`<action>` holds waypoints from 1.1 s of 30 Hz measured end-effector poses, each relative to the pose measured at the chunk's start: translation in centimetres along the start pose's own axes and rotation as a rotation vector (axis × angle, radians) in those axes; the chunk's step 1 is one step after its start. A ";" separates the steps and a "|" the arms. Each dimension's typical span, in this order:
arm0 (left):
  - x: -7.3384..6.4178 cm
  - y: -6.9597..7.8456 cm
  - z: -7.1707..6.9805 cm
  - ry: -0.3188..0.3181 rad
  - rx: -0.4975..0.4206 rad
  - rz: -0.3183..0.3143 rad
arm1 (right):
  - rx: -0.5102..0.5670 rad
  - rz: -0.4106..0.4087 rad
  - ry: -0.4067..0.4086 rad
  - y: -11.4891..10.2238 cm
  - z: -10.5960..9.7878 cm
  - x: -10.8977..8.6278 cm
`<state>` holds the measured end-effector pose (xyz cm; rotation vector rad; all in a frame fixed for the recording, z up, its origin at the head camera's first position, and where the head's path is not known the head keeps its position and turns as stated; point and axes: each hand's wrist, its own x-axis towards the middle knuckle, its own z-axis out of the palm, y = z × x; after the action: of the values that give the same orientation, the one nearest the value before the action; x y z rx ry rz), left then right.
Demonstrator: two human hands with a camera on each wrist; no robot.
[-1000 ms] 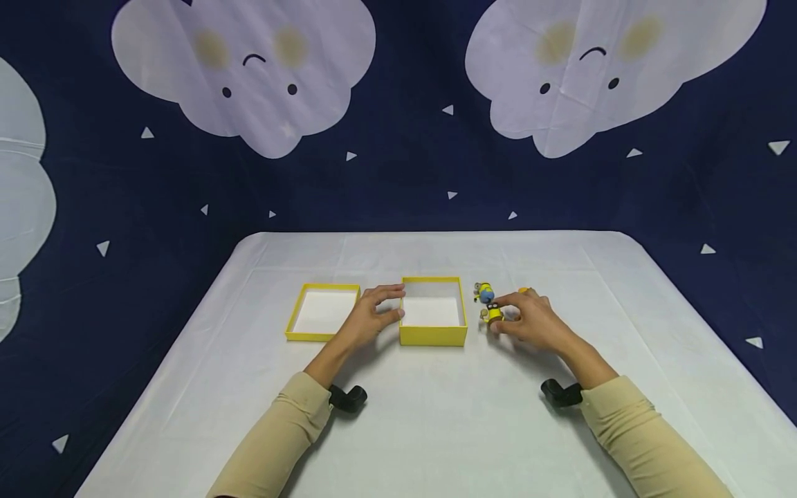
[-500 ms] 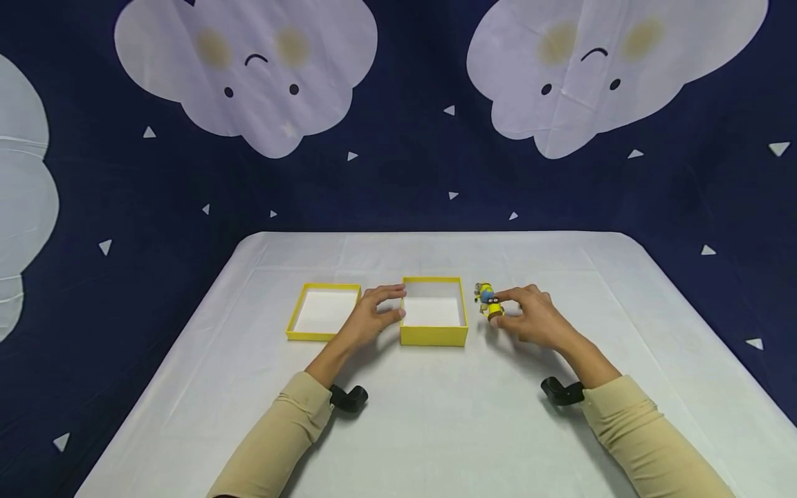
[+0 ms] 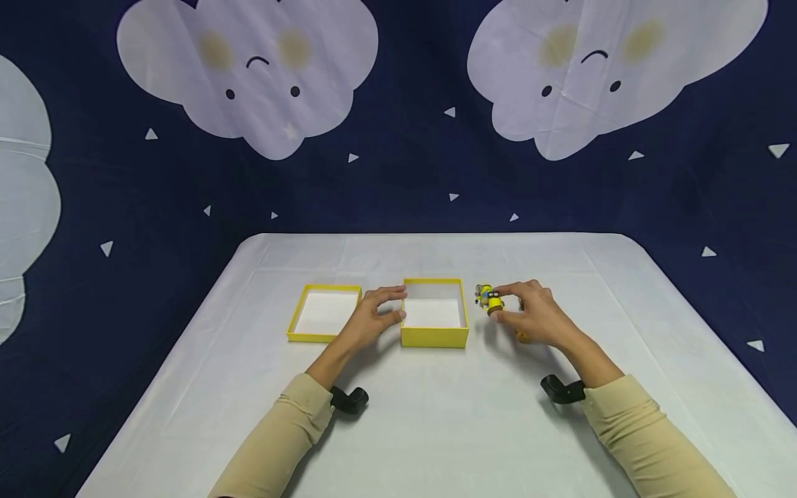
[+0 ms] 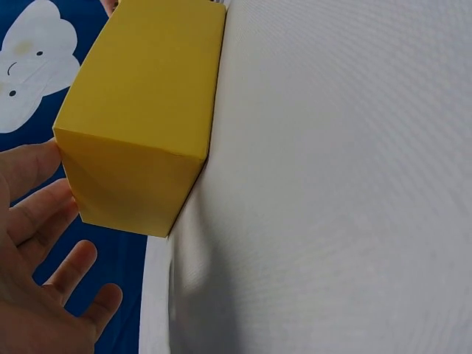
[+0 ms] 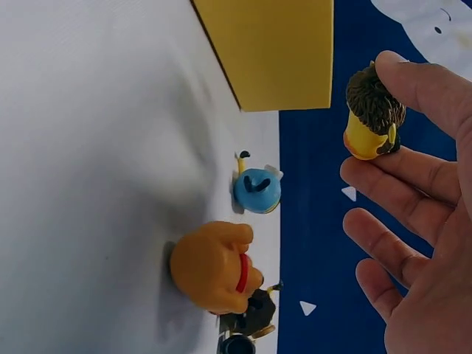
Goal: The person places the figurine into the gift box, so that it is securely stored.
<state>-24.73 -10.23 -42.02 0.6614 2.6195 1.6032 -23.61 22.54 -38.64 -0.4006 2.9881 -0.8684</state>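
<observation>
My right hand (image 3: 534,315) pinches a small yellow minion figurine (image 3: 495,302) between thumb and fingertips. In the right wrist view this figurine (image 5: 359,139) shows its dark brown base towards the camera and is held off the table. My left hand (image 3: 367,318) rests thumb and fingertips against the left wall of the open yellow box (image 3: 434,337), whose white inside holds nothing. From the left wrist, the fingers (image 4: 35,210) look spread and fairly straight at the box's side. A blue-and-yellow minion figurine (image 5: 257,190) lies just beyond the held one.
Left of the box, the shallow yellow lid (image 3: 311,338) lies inside up. An orange toy figure with a red band (image 5: 210,267) sits under my right hand, beside a dark brown figure (image 5: 251,317). A dark blue cloud-patterned cloth (image 3: 398,187) hangs behind the white table (image 3: 436,429).
My right hand has lifted the pinched minion figurine slightly, away from me. An orange toy now shows below the hand. The left hand and box have stayed put.
</observation>
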 end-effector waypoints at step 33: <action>0.0 -0.1 0.1 0.008 -0.035 -0.017 | 0.096 -0.005 0.012 -1.9 0.1 0.8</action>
<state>-24.79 -10.16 -42.18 0.6312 2.5890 1.6464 -23.94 20.77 -37.66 -0.4025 2.9430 -1.0130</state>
